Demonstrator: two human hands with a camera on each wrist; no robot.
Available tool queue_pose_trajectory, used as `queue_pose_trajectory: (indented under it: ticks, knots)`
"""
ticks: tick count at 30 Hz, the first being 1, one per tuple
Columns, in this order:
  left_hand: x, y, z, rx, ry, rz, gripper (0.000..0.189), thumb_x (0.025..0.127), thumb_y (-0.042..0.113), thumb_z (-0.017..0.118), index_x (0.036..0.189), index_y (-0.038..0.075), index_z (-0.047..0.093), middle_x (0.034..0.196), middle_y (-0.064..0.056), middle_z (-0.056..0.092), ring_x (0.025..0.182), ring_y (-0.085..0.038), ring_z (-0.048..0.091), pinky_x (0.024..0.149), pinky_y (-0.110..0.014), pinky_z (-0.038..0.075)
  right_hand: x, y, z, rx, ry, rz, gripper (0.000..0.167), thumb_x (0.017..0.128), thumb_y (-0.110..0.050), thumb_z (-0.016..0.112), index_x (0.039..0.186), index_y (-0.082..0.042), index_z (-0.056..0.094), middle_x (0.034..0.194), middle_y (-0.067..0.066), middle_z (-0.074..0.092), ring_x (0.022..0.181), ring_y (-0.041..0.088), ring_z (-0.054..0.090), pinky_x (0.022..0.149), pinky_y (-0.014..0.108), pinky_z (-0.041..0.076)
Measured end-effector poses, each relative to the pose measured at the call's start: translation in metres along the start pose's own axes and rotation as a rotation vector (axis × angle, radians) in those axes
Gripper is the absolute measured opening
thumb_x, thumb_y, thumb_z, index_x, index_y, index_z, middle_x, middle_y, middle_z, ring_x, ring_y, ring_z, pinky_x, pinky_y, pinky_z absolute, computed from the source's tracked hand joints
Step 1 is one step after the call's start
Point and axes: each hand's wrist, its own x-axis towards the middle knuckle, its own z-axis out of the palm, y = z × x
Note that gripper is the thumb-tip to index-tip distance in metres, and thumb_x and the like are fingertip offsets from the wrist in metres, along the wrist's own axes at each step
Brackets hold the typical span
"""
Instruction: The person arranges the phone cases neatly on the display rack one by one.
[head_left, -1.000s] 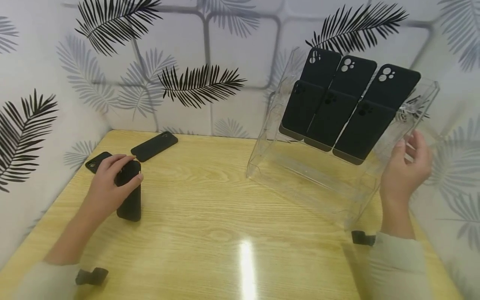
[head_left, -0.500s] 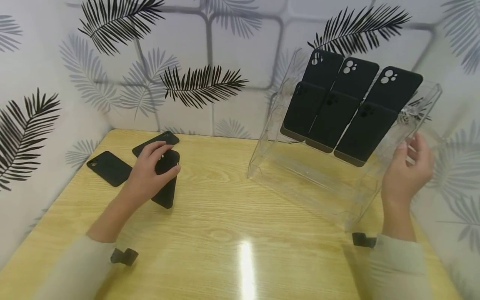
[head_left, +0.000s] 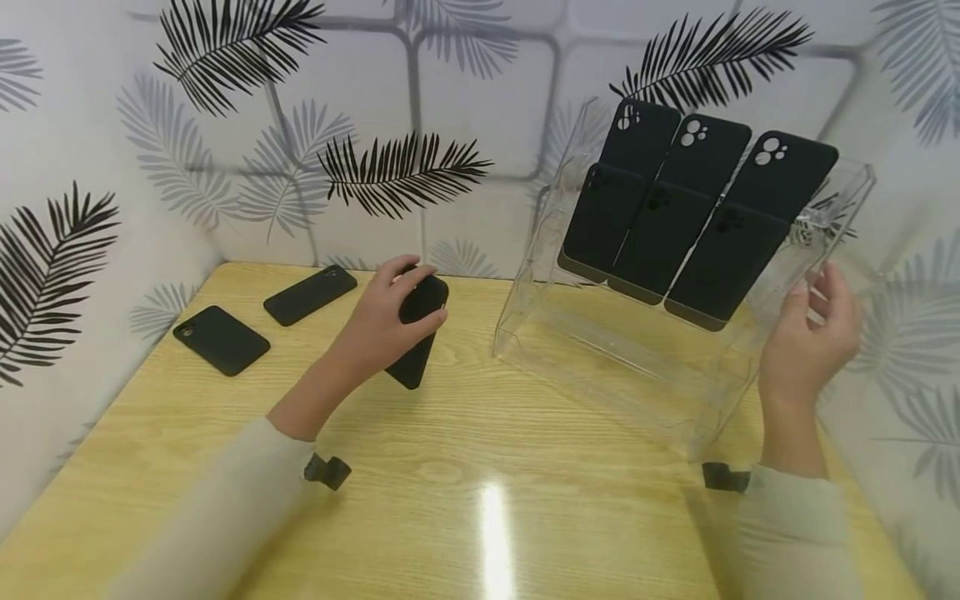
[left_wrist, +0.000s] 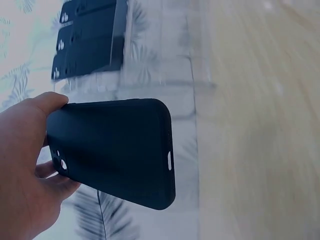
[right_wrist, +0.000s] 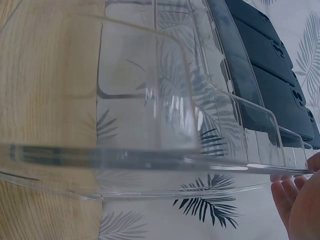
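My left hand (head_left: pixel 382 321) grips a black phone case (left_wrist: pixel 110 150) by its camera-hole end, fingers on one long edge and thumb on the other. The case hangs tilted above the table, left of a clear acrylic display rack (head_left: pixel 615 346). Its charging-port slot shows at the free end in the left wrist view. My right hand (head_left: pixel 813 333) pinches the right side edge of the rack between thumb and fingers. Black phone cases (head_left: pixel 697 242) fill the rack's upper tiers in two rows, the front row overlapping the back one.
Two more black phone cases lie flat on the wooden table (head_left: pixel 420 500) at the back left: one (head_left: pixel 221 340) near the left edge, another (head_left: pixel 310 294) near the wall. A leaf-patterned wall (head_left: pixel 480 100) rises behind the table's back edge.
My left hand has carried the phone case rightward and a little back, from beside the lying cases toward the rack. The right hand stays on the rack's side.
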Motion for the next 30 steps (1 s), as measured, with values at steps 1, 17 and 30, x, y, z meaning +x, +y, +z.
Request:
queue_pose_trajectory:
  ticks: [1, 17, 30]
  knots:
    - [0.005, 0.005, 0.005, -0.003, -0.005, 0.008, 0.06, 0.095, 0.035, 0.07, 0.148, 0.014, 0.051, 0.157, -0.014, 0.035, 0.143, -0.035, 0.038, 0.107, -0.052, 0.045, 0.0, 0.0, 0.0, 0.001, 0.0, -0.002, 0.035, 0.1, -0.02, 0.06, 0.134, -0.025, 0.066, 0.118, -0.013, 0.063, 0.106, 0.0, 0.059, 0.089, 0.02, 0.048]
    - [0.088, 0.093, 0.091, -0.07, 0.067, 0.178, 0.061, 0.096, 0.033, 0.07, 0.149, 0.013, 0.049, 0.156, -0.013, 0.035, 0.144, -0.029, 0.036, 0.115, -0.042, 0.038, 0.0, 0.004, 0.0, 0.016, -0.019, 0.01, 0.034, 0.1, -0.022, 0.061, 0.133, -0.027, 0.066, 0.117, -0.015, 0.062, 0.106, 0.0, 0.059, 0.089, 0.019, 0.047]
    - [0.125, 0.176, 0.151, -0.06, 0.161, 0.307, 0.062, 0.097, 0.039, 0.068, 0.149, 0.013, 0.049, 0.156, -0.012, 0.034, 0.145, -0.025, 0.035, 0.121, -0.029, 0.027, 0.002, 0.005, -0.001, 0.013, -0.008, -0.01, 0.034, 0.1, -0.022, 0.061, 0.133, -0.028, 0.066, 0.117, -0.015, 0.062, 0.105, -0.001, 0.059, 0.088, 0.019, 0.047]
